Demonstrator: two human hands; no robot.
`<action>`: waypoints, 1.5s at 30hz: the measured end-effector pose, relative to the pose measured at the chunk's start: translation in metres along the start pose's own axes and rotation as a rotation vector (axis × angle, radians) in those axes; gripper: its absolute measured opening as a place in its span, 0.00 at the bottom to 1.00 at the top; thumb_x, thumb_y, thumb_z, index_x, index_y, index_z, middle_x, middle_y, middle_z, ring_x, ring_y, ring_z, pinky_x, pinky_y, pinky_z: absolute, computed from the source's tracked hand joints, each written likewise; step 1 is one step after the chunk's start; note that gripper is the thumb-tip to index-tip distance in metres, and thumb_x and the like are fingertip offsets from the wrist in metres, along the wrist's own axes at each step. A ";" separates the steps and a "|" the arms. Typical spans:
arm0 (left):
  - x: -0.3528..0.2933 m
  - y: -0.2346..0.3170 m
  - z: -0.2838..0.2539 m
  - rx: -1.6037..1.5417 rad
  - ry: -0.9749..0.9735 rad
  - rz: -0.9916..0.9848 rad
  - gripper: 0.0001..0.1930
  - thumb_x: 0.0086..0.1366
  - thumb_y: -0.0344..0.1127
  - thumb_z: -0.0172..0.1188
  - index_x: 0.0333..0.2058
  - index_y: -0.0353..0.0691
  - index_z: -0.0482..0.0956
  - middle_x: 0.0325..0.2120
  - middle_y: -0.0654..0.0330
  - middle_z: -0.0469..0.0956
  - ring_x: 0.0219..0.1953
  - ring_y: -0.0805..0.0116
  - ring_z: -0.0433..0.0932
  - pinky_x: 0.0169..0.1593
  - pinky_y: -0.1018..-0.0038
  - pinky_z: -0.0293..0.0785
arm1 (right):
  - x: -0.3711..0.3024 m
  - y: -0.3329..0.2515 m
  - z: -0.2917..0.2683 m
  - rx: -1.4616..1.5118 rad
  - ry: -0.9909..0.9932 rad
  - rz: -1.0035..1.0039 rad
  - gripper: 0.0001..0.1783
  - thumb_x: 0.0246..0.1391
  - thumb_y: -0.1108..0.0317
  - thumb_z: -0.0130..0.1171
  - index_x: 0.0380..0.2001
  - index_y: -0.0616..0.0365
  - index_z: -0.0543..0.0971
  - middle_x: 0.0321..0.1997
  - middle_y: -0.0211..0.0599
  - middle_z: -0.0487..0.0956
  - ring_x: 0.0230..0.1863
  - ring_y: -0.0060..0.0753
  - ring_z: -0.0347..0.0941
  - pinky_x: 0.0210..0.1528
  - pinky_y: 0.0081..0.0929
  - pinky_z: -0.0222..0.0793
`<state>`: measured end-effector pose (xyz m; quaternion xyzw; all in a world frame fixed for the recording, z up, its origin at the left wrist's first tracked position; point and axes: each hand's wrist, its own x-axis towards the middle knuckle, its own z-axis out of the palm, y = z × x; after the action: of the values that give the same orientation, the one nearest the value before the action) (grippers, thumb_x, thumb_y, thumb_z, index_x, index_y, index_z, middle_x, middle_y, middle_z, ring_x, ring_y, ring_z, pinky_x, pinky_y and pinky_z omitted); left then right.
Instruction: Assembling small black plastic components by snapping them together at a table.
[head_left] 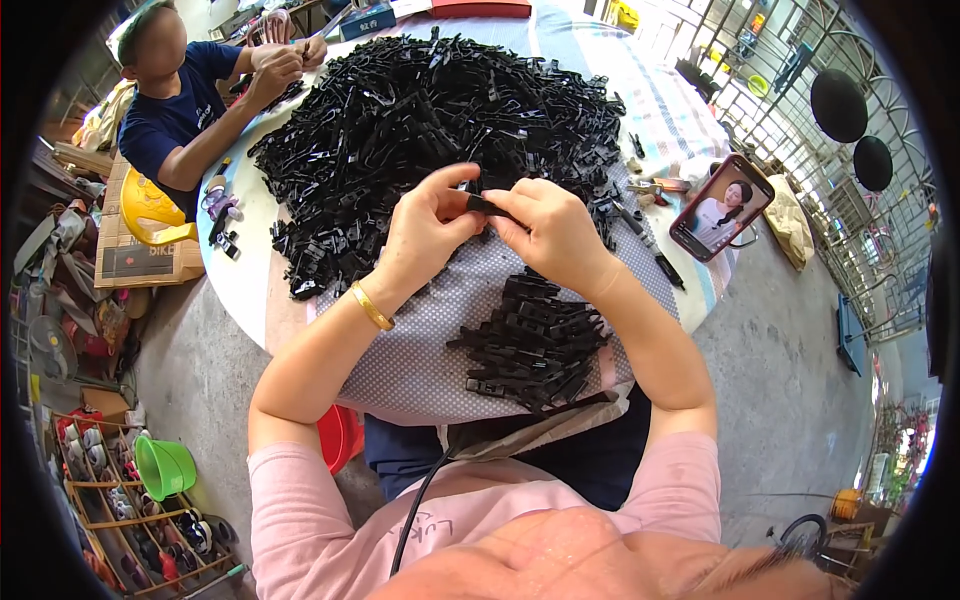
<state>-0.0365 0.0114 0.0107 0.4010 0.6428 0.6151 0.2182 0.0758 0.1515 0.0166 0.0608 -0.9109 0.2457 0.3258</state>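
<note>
A big heap of black plastic clips (430, 110) covers the middle of the round table. At its near edge my left hand (428, 228) and my right hand (556, 228) meet, fingers closed in pinches on one small black clip (484, 204). The left fingers grip its left end and the right fingers its right end; part of it is hidden. Below my right hand, a smaller stack of black clips (535, 345) lies on the dotted cloth (400, 365) near the table's front edge.
A phone (722, 208) stands propped at the right, near a pen (650, 245). Across to the left, a person (190, 100) works with both hands close together. A small doll-like figure (219, 202) lies on the left edge. A green bucket (165, 467) sits by a shoe rack (120, 510).
</note>
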 end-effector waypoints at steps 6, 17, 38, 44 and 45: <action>0.002 -0.005 0.001 -0.135 0.010 -0.018 0.16 0.57 0.26 0.58 0.45 0.28 0.72 0.36 0.56 0.78 0.36 0.74 0.77 0.42 0.79 0.75 | -0.001 0.000 -0.005 -0.175 -0.023 -0.077 0.17 0.45 0.69 0.61 0.40 0.61 0.76 0.28 0.37 0.72 0.31 0.38 0.69 0.33 0.28 0.68; -0.004 0.016 0.002 -0.087 -0.005 0.126 0.20 0.58 0.24 0.57 0.50 0.35 0.69 0.35 0.57 0.78 0.38 0.76 0.76 0.44 0.81 0.73 | -0.001 0.012 -0.006 0.776 -0.018 0.455 0.17 0.46 0.72 0.63 0.41 0.65 0.76 0.35 0.33 0.78 0.35 0.18 0.74 0.41 0.16 0.71; -0.007 -0.005 0.006 1.041 -0.131 0.561 0.12 0.48 0.26 0.60 0.34 0.41 0.79 0.35 0.60 0.71 0.41 0.61 0.67 0.46 0.69 0.67 | 0.018 0.057 0.016 -0.285 0.046 0.182 0.18 0.45 0.66 0.58 0.42 0.55 0.75 0.29 0.36 0.76 0.35 0.39 0.71 0.39 0.32 0.68; 0.002 -0.009 0.005 1.253 -0.138 0.513 0.08 0.46 0.29 0.60 0.29 0.41 0.79 0.35 0.60 0.70 0.41 0.62 0.66 0.48 0.70 0.65 | 0.018 0.052 0.008 -0.141 0.150 0.136 0.20 0.43 0.75 0.52 0.43 0.56 0.75 0.25 0.40 0.74 0.26 0.41 0.71 0.31 0.32 0.69; 0.002 -0.011 0.005 1.209 -0.121 0.523 0.08 0.47 0.28 0.60 0.29 0.41 0.78 0.36 0.60 0.71 0.42 0.61 0.66 0.48 0.69 0.65 | 0.019 0.048 0.004 -0.098 0.144 0.155 0.19 0.43 0.76 0.51 0.43 0.56 0.74 0.26 0.42 0.73 0.26 0.43 0.71 0.31 0.34 0.70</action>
<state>-0.0368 0.0169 0.0003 0.6296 0.7430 0.1550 -0.1661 0.0459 0.1926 0.0063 -0.0439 -0.8981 0.2291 0.3729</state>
